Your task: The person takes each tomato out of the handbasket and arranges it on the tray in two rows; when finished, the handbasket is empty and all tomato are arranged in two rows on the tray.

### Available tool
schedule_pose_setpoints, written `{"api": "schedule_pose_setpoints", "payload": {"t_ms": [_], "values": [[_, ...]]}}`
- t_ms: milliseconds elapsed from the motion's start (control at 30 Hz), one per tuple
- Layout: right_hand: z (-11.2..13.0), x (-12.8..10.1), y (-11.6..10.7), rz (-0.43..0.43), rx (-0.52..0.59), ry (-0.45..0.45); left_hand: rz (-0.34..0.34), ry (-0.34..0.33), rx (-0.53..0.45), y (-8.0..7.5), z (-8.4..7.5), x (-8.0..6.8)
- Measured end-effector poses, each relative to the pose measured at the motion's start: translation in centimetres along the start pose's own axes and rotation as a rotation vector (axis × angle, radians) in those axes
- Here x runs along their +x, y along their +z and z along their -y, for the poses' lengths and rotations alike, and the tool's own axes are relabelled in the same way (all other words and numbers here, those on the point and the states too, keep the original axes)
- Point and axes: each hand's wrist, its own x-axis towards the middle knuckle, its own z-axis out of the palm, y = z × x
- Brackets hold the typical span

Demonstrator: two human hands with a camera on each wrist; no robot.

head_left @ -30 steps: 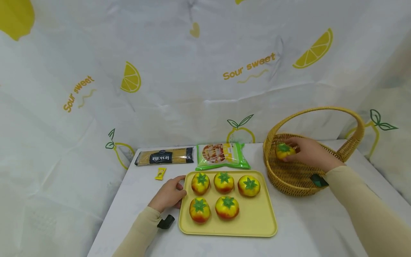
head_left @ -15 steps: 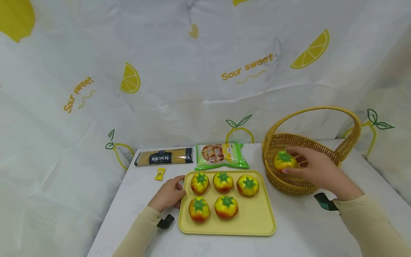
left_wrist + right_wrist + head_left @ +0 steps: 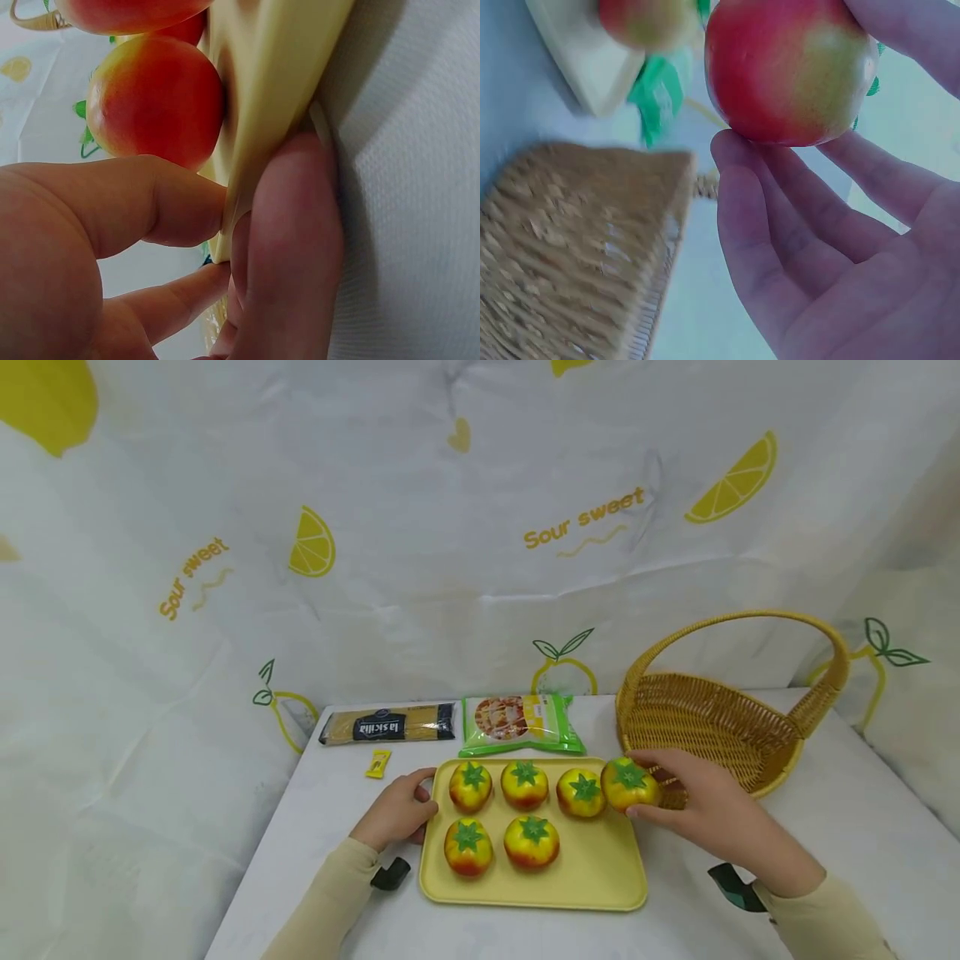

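Note:
My left hand (image 3: 392, 812) grips the left rim of a yellow tray (image 3: 600, 878). In the left wrist view, fingers (image 3: 292, 240) lie on both sides of that rim. Several yellow-and-red tomato-like fruits (image 3: 531, 842) with green star-shaped tops sit on the tray in two rows. With thumb and fingers, my right hand (image 3: 712, 810) holds another such fruit (image 3: 630, 783) over the tray's back right corner. It overlaps the back row's rightmost fruit (image 3: 581, 793) in the head view. The right wrist view shows the held fruit's red and yellow-green side (image 3: 787, 71) between the fingers.
A wicker basket (image 3: 697, 714) with a tall handle stands at the back right, its visible inside bare. Behind the tray lie a spaghetti pack (image 3: 387, 724) and a green-edged food bag (image 3: 519, 724). A small yellow sachet (image 3: 378, 763) is left of the tray. A lemon-print cloth hangs behind.
My right hand has brought the fruit out of the basket, moving left and nearer to me, to the tray's back right corner. My left hand has stayed on the tray rim.

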Motion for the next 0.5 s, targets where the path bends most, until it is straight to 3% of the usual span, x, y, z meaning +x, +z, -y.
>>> {"api": "schedule_pose_setpoints", "payload": {"t_ms": [333, 500], "values": [[0.5, -1.5, 3.6, 0.121, 0.057, 0.005, 0.0, 0.003, 0.01, 0.1, -0.1, 0.2], [0.5, -1.9, 4.8, 0.139, 0.087, -0.013, -0.005, 0.005, 0.014, 0.0, -0.2, 0.0]]}}
